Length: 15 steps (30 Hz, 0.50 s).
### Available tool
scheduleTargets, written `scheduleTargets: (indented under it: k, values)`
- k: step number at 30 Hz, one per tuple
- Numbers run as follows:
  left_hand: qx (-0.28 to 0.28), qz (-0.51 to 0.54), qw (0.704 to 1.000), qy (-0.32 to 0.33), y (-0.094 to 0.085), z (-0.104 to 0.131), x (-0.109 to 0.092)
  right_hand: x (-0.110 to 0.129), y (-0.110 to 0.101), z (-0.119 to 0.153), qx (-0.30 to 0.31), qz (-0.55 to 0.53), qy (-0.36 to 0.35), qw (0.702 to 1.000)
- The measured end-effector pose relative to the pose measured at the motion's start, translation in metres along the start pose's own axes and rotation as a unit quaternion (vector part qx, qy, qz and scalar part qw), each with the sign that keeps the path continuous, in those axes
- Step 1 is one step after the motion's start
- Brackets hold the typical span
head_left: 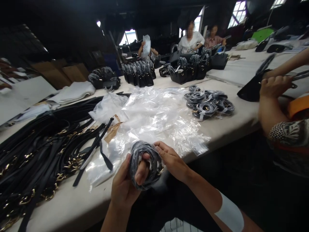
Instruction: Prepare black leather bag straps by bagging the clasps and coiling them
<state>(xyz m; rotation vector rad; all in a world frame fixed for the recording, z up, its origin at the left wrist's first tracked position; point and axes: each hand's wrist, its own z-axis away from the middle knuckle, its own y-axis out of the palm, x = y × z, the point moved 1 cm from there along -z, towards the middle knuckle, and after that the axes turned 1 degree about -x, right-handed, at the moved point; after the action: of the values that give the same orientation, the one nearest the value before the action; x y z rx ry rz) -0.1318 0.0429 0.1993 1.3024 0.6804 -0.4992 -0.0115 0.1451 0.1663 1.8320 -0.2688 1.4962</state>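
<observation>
A black bag strap (154, 161), rolled into a ring and wrapped in clear plastic, is held up in front of me near the table's edge. My left hand (125, 183) grips it from the left, with fingers poking through the middle of the coil. At the coil's upper right, my right hand (172, 161) pinches the plastic wrap between thumb and fingers. Brass-coloured metal shows on the coil's right side. Just beyond lie clear plastic bags (149, 112) in a loose spread.
Loose black straps with gold clasps (48, 151) cover the table's left. Wrapped coils (205, 103) are heaped right of the plastic. Black handbags (138, 74) stand at the back. At right, a co-worker's hand (276, 85) holds a black bag (251, 85); other people work farther off.
</observation>
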Motion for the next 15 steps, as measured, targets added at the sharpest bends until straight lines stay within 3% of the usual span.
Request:
scheduleTargets:
  k: [7, 12, 15]
  values:
    - [-0.01, 0.013, 0.999, 0.033, -0.008, 0.001, -0.009, 0.001, 0.013, -0.004, 0.003, -0.029, -0.038, 0.999]
    - [-0.028, -0.02, 0.996, 0.079, -0.01, 0.0, -0.011, 0.002, 0.024, 0.0, 0.031, 0.039, -0.088, 0.995]
    - [-0.037, -0.023, 0.992, 0.121, -0.007, -0.002, -0.009, 0.001, 0.036, 0.001, 0.007, 0.053, -0.085, 0.995]
